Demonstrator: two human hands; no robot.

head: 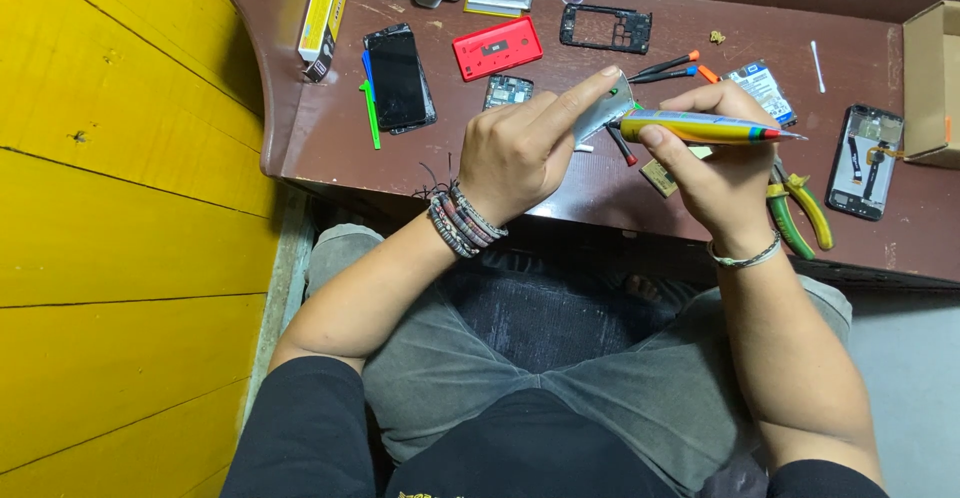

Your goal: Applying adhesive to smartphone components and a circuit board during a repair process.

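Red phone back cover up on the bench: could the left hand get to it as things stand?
Probably not without letting go first. The left hand is busy pinching a small silver part. The red back cover lies beyond it on the brown table, with only a small circuit board between, nothing covering it.

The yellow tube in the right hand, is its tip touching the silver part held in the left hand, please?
Touching, as far as the head view shows: the yellow tube in the right hand meets the edge of the silver part held by the left hand, with no gap visible.
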